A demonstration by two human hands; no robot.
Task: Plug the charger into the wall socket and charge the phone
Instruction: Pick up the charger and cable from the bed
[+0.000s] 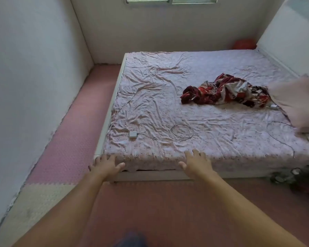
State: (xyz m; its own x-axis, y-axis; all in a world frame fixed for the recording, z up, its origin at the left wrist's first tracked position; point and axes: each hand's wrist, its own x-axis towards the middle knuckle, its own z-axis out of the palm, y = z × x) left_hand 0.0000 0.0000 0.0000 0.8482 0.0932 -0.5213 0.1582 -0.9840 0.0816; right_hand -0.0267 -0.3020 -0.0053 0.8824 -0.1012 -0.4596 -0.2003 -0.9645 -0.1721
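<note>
- The white charger [133,134] lies on the bed [212,122], left of centre in the frame, near the mattress's left edge and a little in from the foot edge.
- Its cable [181,131] runs right from the block and curls into a loose loop, so block and cord together lie roughly left to right across the picture.
- Both hands are stretched toward the foot of the bed, palms down, fingers spread wide and holding nothing.
- The left hand [106,164] sits at lower centre-left, at the bed's bottom-left corner; the right hand [194,162] is at lower centre, over the foot edge.
- The charger is above and slightly right of the left hand, and above and well left of the right hand; the left hand looks nearer to the block, while the right is closer to the loop.
- A reach up-frame with the left hand would likely meet the block across its short side.
- No phone or wall socket can be made out for certain; a second small white item [273,106] with a thin cord lies at right by the red patterned cloth [225,91], too small to identify.
</note>
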